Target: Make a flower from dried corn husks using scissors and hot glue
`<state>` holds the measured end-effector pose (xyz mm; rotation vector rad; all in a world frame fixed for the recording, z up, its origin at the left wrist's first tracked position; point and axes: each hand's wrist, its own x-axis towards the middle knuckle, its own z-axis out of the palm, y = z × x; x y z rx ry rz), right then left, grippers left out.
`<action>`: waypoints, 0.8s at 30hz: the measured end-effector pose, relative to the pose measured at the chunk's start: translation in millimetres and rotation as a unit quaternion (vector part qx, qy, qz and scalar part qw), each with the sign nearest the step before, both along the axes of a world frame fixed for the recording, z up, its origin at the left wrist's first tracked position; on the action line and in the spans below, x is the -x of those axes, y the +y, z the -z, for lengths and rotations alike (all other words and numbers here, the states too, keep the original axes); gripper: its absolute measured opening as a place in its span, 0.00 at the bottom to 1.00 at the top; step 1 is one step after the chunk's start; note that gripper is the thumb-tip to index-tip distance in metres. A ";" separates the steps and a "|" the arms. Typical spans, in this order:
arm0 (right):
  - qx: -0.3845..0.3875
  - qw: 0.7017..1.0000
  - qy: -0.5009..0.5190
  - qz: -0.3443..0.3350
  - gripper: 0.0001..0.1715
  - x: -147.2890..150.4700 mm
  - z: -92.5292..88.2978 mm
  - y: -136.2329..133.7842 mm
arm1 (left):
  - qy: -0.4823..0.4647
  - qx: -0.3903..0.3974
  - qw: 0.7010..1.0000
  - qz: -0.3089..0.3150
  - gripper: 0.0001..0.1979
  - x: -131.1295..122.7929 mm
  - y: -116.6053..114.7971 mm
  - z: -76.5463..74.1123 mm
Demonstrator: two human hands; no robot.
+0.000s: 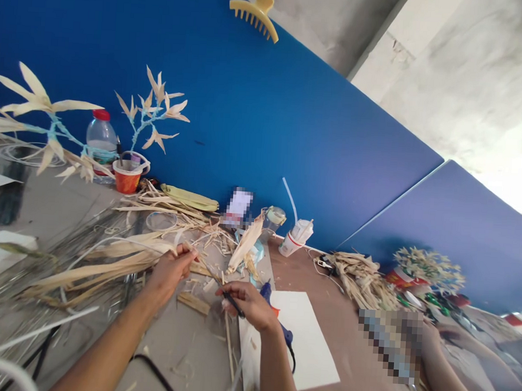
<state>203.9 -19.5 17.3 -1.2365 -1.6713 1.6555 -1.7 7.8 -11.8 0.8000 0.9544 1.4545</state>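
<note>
My left hand [170,269] is closed in a pinch on a thin stem or wire [204,267] beside a bundle of long dried leaves [106,268]. That stem runs down to my right hand [248,304], which is closed round its dark lower end. A blue glue gun [275,314] lies just beyond my right hand, partly on a white sheet [309,346]. Scraps of dry husk litter the table between both hands.
A blue partition [257,112] backs the table. Dried-leaf branches [40,105], a water bottle [100,141] and an orange cup [127,178] stand at the left. A paper cup with a straw [296,236] sits mid-table. Another person's arm [448,378] rests at the right.
</note>
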 end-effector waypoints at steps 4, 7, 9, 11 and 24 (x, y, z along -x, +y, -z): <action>0.007 1.000 0.001 -0.011 0.16 -0.4 -5.7 -1.7 | 0.024 -0.005 1.000 0.006 0.18 -0.6 -2.2 -4.3; 0.012 1.000 -0.003 -0.013 0.15 -1.0 -5.7 -1.6 | 0.037 -0.001 0.999 0.002 0.18 -0.6 -4.5 -9.3; 0.017 1.000 -0.001 -0.014 0.15 -1.5 -4.9 -1.2 | 0.038 0.004 0.999 0.002 0.18 -0.6 -5.4 -11.8; 0.021 1.000 0.006 -0.017 0.14 -1.9 -4.3 -0.9 | 0.037 0.009 0.999 0.007 0.18 -0.6 -5.6 -12.7; 0.039 0.999 0.020 -0.018 0.18 -3.6 0.4 1.3 | 0.072 0.005 0.997 -0.011 0.16 -1.8 -2.6 -6.7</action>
